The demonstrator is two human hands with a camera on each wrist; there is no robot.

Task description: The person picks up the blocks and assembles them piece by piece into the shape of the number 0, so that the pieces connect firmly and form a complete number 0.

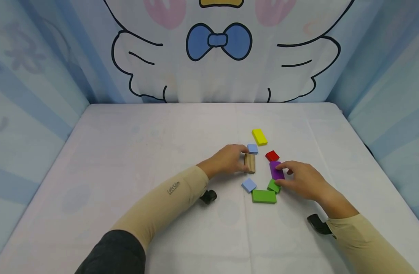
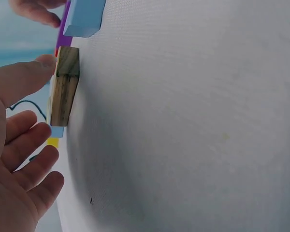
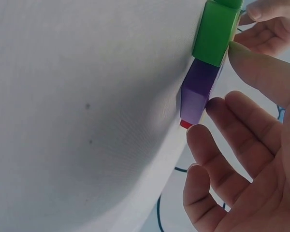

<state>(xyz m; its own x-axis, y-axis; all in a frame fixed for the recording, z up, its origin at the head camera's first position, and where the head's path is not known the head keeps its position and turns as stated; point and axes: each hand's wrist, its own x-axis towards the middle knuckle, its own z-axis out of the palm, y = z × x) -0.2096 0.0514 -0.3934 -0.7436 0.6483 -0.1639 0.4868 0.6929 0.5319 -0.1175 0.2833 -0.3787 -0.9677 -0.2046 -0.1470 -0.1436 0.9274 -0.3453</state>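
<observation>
A blue-and-white curtain hangs behind the white-covered table here. Over the table, the person's left hand, fingers loose and unclenched, is at the left side of a wooden block; the right hand, equally relaxed, is at the right side of a purple block. A long green block lies nearest the person, a yellow block farthest. Smaller still: a blue block beyond the wood, a short green block and a red block at the purple's ends.
</observation>
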